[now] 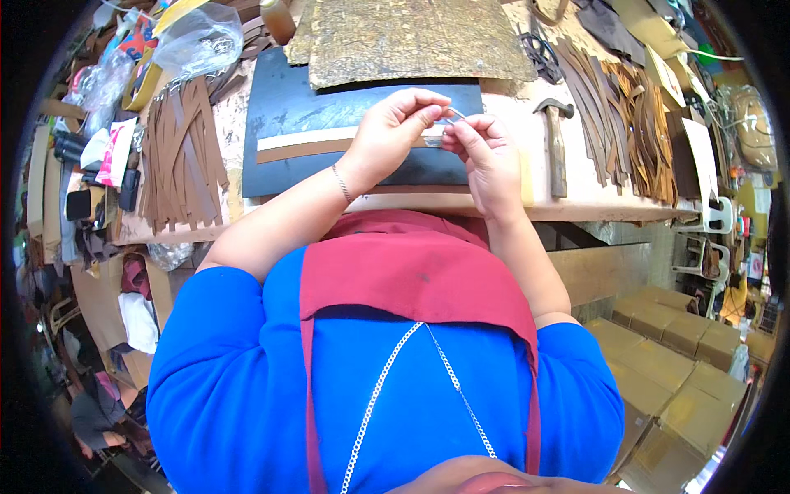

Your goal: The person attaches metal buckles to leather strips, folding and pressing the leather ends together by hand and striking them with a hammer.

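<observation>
My left hand (393, 132) and my right hand (487, 156) meet above a black mat (276, 103), fingers pinched. Between the fingertips is a small, thin, shiny metal piece (455, 113), gripped from both sides; its exact kind is too small to make out. Below the hands a long brown leather strip (300, 150) lies across the mat, with a white strip (288, 140) along its far edge. My left wrist covers part of both strips. The strips' right end is partly hidden behind my right hand.
A worn, rough board (420, 49) lies beyond the mat. On the right are a hammer (555, 148) and bundles of brown strips (642, 123). More brown strips (177, 156) hang over the table edge at left, near a plastic bag (199, 41). Cardboard boxes (666, 370) stand lower right.
</observation>
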`<state>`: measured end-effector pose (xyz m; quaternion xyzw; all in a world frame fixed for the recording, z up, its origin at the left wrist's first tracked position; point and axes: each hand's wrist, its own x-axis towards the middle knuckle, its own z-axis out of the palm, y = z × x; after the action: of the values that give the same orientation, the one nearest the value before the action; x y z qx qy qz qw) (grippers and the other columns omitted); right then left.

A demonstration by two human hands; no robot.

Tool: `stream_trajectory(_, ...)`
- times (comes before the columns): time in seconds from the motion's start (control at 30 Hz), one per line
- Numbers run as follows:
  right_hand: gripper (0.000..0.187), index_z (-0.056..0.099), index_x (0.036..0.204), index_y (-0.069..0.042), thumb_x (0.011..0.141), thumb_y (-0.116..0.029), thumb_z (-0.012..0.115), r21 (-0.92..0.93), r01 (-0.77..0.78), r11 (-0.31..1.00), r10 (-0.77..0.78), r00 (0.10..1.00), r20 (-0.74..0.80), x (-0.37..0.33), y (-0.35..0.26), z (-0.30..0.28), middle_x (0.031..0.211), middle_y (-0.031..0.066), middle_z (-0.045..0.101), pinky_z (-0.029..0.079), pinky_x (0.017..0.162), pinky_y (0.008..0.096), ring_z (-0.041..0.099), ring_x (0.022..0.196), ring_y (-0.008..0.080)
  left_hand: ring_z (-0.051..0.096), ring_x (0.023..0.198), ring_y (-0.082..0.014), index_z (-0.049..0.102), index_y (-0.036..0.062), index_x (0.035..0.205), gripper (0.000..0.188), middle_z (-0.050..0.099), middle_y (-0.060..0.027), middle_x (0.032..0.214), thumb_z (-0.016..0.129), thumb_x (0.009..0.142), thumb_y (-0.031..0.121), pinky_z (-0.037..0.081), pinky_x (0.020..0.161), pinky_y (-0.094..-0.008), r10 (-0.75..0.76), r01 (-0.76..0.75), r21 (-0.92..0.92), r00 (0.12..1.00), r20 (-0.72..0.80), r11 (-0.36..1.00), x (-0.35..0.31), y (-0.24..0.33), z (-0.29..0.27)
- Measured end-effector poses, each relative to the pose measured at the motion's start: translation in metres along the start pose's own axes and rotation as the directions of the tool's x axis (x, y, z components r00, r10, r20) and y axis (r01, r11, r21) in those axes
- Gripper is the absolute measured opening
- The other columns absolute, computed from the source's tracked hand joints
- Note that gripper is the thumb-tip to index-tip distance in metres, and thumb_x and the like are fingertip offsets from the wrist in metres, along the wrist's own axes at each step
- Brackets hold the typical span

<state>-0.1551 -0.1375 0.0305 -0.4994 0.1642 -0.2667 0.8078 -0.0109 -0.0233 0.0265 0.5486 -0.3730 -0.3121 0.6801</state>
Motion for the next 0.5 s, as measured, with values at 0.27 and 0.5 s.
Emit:
stream_trajectory(0.27,0.009,0.056,0.105,-0.003,0.100,-0.002,0.064,0.032,0.005,0.999,-0.005,1.000,0.001,0.003,-0.005,-0.025,0.134,0.0226,0.060,0.056,0.092,0.0300,0.069,0.097,0.0162,0.053,0.118,-0.0318,0.072,0.0191,0.113,0.024,0.062,-0.0045,0.124,0.074,0.090,0.025,0.043,0.101,-0.0492,0.146,-0.367,0.856,0.930,0.337,0.364,-0.002,-0.021,-0.009)
stream_trajectory(0.5,0.022,0.058,0.115,-0.002,0.096,0.002,0.068,-0.153,0.006,0.988,-0.005,1.000,0.004,0.006,-0.010,-0.029,0.131,0.0189,0.063,0.054,0.097,0.0298,0.067,0.109,0.0178,0.065,0.090,-0.0242,0.061,0.0056,0.115,0.013,0.069,-0.0094,0.097,0.057,0.104,0.012,0.051,0.088,-0.0356,-0.085,-0.013,0.439,0.975,0.204,0.898,0.013,-0.022,-0.019)
